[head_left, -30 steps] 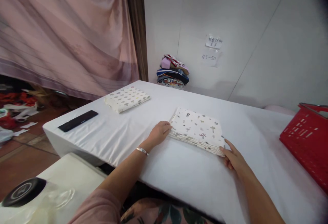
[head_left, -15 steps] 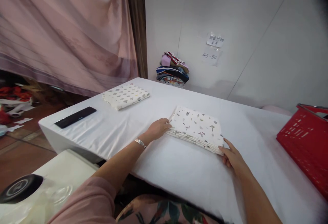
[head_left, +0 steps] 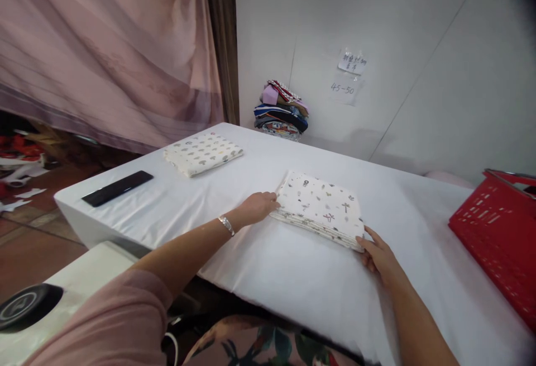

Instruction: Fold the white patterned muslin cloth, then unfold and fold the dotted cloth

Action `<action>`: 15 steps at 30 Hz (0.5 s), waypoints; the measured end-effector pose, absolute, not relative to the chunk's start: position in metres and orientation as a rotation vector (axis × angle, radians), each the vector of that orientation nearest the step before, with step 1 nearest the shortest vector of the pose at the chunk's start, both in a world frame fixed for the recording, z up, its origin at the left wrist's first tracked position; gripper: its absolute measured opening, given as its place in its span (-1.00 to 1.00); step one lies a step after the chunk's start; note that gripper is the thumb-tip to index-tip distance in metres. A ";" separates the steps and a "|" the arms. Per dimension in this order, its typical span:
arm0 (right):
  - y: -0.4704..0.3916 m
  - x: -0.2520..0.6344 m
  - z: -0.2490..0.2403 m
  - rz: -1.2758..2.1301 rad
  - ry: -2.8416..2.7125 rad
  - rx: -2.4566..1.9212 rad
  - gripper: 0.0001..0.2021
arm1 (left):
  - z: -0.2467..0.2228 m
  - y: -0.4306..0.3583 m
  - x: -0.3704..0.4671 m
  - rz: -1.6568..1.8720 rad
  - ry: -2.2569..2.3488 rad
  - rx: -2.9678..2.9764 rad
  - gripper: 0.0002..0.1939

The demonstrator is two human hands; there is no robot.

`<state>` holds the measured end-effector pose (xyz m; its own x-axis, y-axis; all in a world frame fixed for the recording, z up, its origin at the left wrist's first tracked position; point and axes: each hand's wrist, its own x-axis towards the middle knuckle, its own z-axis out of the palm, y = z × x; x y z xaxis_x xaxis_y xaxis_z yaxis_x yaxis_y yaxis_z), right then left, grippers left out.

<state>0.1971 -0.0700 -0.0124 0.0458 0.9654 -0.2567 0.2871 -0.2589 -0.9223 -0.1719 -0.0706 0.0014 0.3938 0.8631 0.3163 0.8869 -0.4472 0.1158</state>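
Observation:
A white folded cloth (head_left: 320,204) with small printed plants and animals lies flat on the white-covered table (head_left: 268,265), its layered edge towards me. My left hand (head_left: 260,207) pinches its left corner, fingers on the edge. At the near right corner, my right hand (head_left: 376,253) grips the layers between thumb and fingers. Farther back on the left rests a second folded cloth (head_left: 204,153) with grey printed shapes, apart from both hands.
A black phone-like slab (head_left: 118,188) lies near the table's left edge. On the right stands a red plastic basket (head_left: 498,237). Stacked fabrics (head_left: 281,110) are against the wall behind the table. A round black object (head_left: 30,305) sits on a pale surface at lower left.
My view has shifted slightly. Both hands stay at the same corners of the folded cloth, which has hardly moved.

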 end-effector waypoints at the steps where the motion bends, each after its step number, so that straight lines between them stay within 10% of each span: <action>1: -0.070 0.198 -0.013 1.247 -1.285 -1.634 -0.27 | 0.004 -0.070 -0.171 -0.437 -1.563 -2.579 -0.77; 15: -0.069 0.199 -0.016 1.253 -1.297 -1.621 -0.28 | 0.022 -0.059 -0.156 -0.154 -1.134 -2.674 -0.76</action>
<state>0.1992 -0.0692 -0.0156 0.0302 0.9665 -0.2548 0.2876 -0.2525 -0.9239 -0.1562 -0.0590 0.0216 0.6946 0.6950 0.1859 0.7194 -0.6730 -0.1717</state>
